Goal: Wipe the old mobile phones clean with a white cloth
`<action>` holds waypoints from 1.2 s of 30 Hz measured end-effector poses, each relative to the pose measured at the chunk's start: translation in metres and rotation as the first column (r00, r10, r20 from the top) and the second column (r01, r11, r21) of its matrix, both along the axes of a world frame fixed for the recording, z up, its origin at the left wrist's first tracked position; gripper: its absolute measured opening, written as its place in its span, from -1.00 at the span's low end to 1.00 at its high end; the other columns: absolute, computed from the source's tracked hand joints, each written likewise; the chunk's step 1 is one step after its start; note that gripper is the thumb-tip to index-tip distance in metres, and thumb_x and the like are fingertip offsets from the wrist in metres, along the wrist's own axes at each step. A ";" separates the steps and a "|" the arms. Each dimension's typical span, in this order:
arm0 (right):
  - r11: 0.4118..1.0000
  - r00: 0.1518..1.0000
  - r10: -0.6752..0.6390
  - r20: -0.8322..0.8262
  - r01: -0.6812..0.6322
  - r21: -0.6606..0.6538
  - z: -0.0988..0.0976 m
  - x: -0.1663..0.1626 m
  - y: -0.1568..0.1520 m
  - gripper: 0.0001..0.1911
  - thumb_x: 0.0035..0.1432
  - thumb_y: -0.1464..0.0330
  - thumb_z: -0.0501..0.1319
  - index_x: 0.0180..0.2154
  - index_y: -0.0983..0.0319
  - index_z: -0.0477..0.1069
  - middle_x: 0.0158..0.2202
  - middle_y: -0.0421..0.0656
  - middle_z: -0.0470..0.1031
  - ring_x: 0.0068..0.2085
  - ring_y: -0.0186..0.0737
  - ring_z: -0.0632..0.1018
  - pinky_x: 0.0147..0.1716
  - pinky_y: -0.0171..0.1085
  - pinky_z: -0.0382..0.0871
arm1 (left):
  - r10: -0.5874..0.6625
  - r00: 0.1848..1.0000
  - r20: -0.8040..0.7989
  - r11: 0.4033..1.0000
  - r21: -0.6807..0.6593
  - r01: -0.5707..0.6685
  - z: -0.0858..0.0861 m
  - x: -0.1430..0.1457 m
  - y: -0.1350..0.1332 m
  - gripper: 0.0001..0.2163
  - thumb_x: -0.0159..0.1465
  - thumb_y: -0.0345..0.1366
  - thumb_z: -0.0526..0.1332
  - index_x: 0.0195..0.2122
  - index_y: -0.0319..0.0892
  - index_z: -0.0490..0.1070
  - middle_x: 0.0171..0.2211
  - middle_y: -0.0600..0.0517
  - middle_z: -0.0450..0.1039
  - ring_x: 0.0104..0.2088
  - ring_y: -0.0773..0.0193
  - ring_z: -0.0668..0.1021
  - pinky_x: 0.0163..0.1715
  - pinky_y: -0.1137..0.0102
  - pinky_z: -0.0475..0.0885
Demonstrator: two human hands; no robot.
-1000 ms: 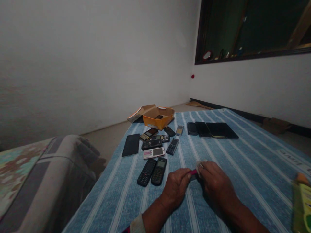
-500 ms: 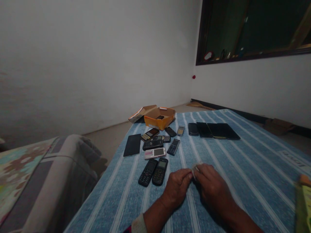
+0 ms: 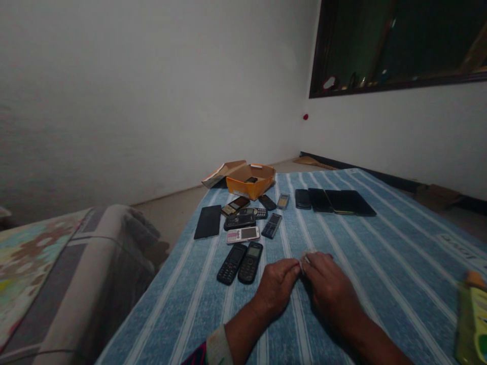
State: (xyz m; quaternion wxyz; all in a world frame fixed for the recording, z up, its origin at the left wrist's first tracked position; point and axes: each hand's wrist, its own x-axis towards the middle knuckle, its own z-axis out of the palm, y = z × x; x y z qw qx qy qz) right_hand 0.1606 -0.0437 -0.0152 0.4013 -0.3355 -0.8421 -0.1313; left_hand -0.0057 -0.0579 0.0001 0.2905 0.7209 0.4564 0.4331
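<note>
My left hand (image 3: 277, 285) and my right hand (image 3: 330, 290) meet over the striped blue cloth (image 3: 182, 309), fingers closed. Between the fingertips shows a small crumpled whitish cloth or tissue (image 3: 305, 257), mostly under my right fingers. My left thumb and fingers pinch at its edge; whether they hold something else is hidden. Left of my hands, two black keypad phones (image 3: 250, 263) lie side by side. Beyond them are a white and pink phone (image 3: 243, 234), a grey keypad phone (image 3: 272, 225) and several more phones, some overlapping.
A yellow open box (image 3: 249, 188) with a dark phone inside stands at the far end, its lid (image 3: 222, 174) beside it. Dark flat phones and a tablet (image 3: 357, 203) lie in a row at right. A black tablet-like slab (image 3: 207, 222) lies left. A yellow-green bottle (image 3: 472, 319) stands at the right edge.
The camera view has shifted slightly. My hands stay together on the whitish cloth with hardly any movement; the phones lie as before.
</note>
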 end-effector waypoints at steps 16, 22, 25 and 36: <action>0.977 0.986 -0.168 0.022 0.169 -0.127 0.009 0.034 0.017 -0.74 0.12 0.59 0.14 -0.16 0.27 0.44 -0.20 -0.02 0.50 -0.15 -0.05 0.47 -0.20 -0.15 0.42 | 0.013 0.996 -0.086 1.000 0.002 -0.012 0.003 0.000 -0.002 -0.70 0.38 -0.26 0.00 -0.32 -0.21 0.50 -0.47 0.03 0.46 -0.42 0.27 0.50 -0.34 0.44 0.35; 0.979 0.988 -0.149 0.028 0.152 -0.139 0.010 0.028 0.016 -0.85 0.19 0.52 0.13 -0.24 0.24 0.43 -0.11 0.02 0.46 -0.12 -0.06 0.48 -0.21 -0.17 0.44 | 0.006 0.994 -0.108 1.000 0.013 -0.005 0.002 0.000 -0.001 -0.71 0.38 -0.27 0.00 -0.31 -0.20 0.50 -0.45 0.03 0.47 -0.40 0.27 0.50 -0.32 0.44 0.36; 0.980 0.989 -0.145 -0.007 0.143 -0.138 0.011 0.026 0.015 -0.82 0.21 0.54 0.08 -0.24 0.25 0.42 -0.11 0.03 0.47 -0.08 -0.05 0.49 -0.16 -0.14 0.44 | 0.000 0.995 -0.104 1.000 0.019 0.002 0.003 0.000 -0.002 -0.70 0.39 -0.26 0.00 -0.30 -0.20 0.50 -0.45 0.02 0.48 -0.40 0.27 0.50 -0.32 0.44 0.36; 0.983 0.998 0.018 -0.066 -0.030 -0.184 0.011 0.017 0.009 -0.79 0.24 0.55 0.05 -0.20 0.21 0.40 -0.28 -0.07 0.48 -0.22 -0.15 0.50 -0.25 -0.23 0.43 | 0.009 0.998 -0.064 1.000 0.006 -0.009 0.001 0.000 -0.002 -0.72 0.38 -0.26 0.02 -0.25 -0.19 0.53 -0.39 -0.01 0.55 -0.36 0.25 0.54 -0.27 0.42 0.41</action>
